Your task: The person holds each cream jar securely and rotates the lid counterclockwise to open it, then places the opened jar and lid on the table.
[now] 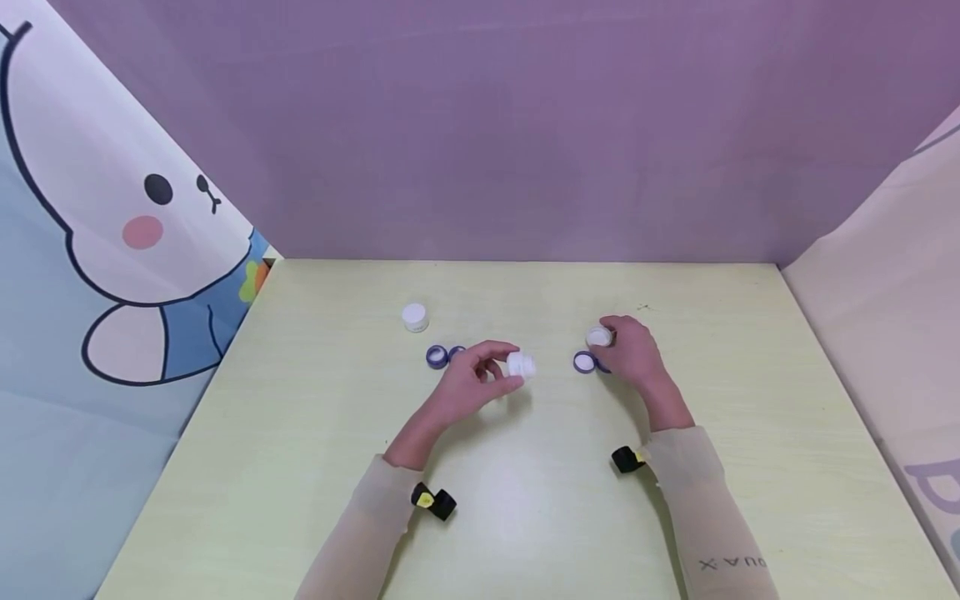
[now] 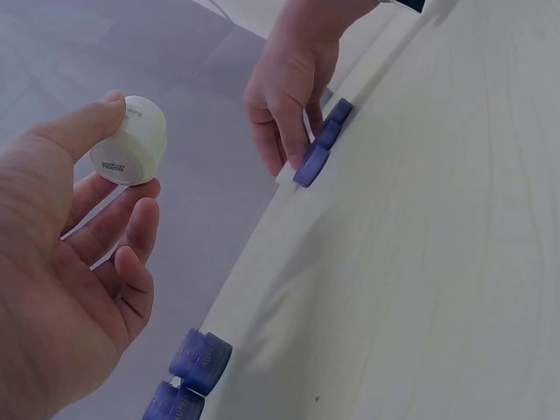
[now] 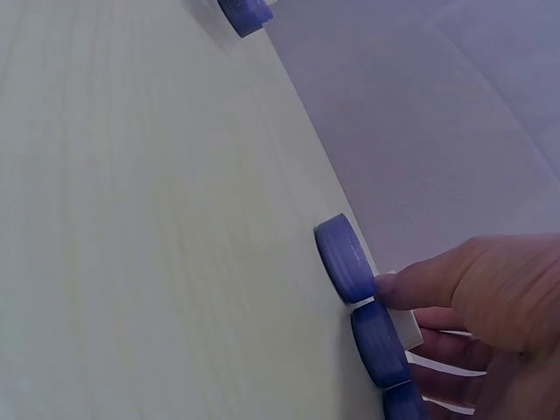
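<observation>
While the left hand (image 1: 468, 385) holds a small white jar (image 1: 521, 365) lifted clear of the pale bench (image 1: 525, 500), thumb above and fingers (image 2: 131, 232) curled beneath it, the right hand (image 1: 633, 354) rests at a cluster of purple lids (image 3: 346, 258) on the bench. In the left wrist view the jar's labelled base faces the camera. The right fingers (image 3: 420, 284) are bent over a second white jar (image 1: 598, 337); whether they actually grip it cannot be told, though a fingertip touches the nearest lid in the right wrist view. The step in hand appears to be pairing jars with lids: one jar is raised, and a lid is being selected. The next move would probably call for a clean pinch on a single lid, since the lids stand just beside one another and a neighbour could be nudged. Two more purple lids (image 1: 437, 357) lie just beyond the left hand, and a third white jar (image 1: 414, 317) stands farther back, apart from both hands. Black wrist straps (image 1: 435, 501) sit on both sleeves. Nothing lies between the two hands.
</observation>
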